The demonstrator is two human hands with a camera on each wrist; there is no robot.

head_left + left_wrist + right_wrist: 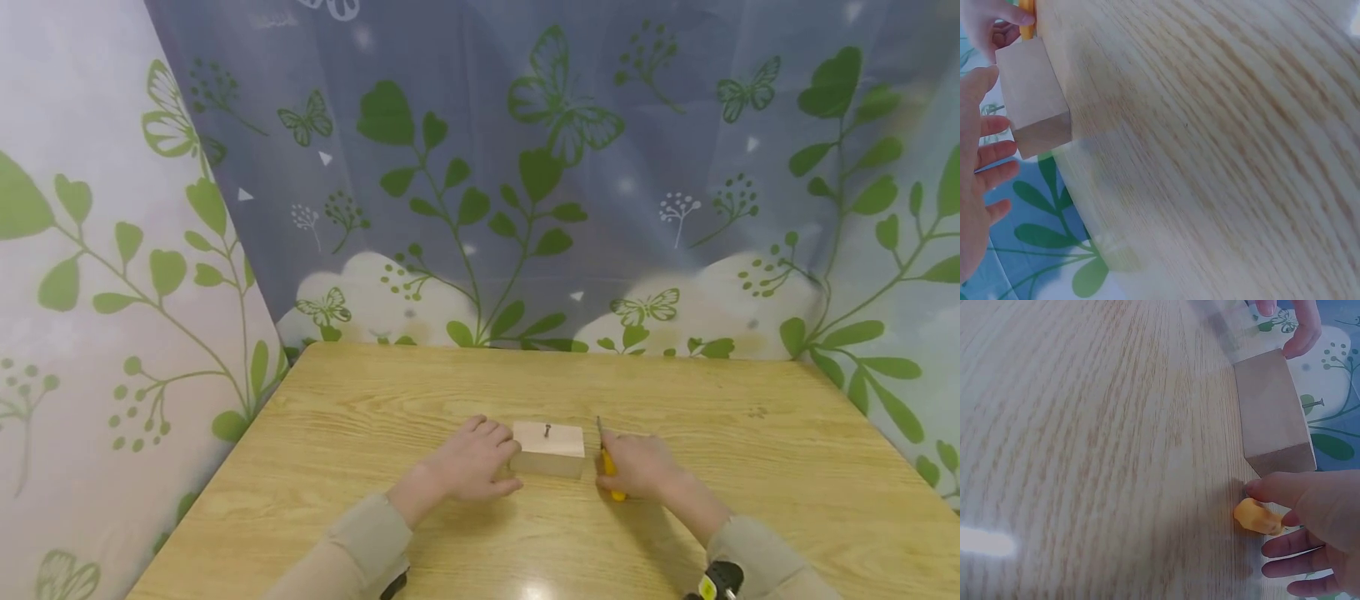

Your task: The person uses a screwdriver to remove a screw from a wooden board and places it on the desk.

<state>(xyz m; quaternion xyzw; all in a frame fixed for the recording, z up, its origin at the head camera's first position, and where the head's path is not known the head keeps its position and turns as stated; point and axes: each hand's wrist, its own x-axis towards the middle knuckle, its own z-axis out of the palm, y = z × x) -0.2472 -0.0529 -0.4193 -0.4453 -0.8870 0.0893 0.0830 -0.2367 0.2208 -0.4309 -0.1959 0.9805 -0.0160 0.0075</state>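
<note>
A pale wooden block (551, 463) lies on the table, with a dark screw (547, 431) standing up from its top face. At the block's left end is my left hand (480, 460), fingers loosely extended and fingertips right by its edge. My right hand (637, 465), just right of the block, has its thumb and index finger on either side of the yellow handle (1257, 517) of a screwdriver (611, 475). The other fingers of that hand stay loosely extended in the right wrist view. The screwdriver's dark shaft points away toward the back of the table.
The wood-grain table (390, 383) reaches back to a patterned curtain (465, 208) of leaves and butterflies. Another printed curtain hangs along the left side (112, 250). Wrist straps with devices (720, 579) show below the sleeves.
</note>
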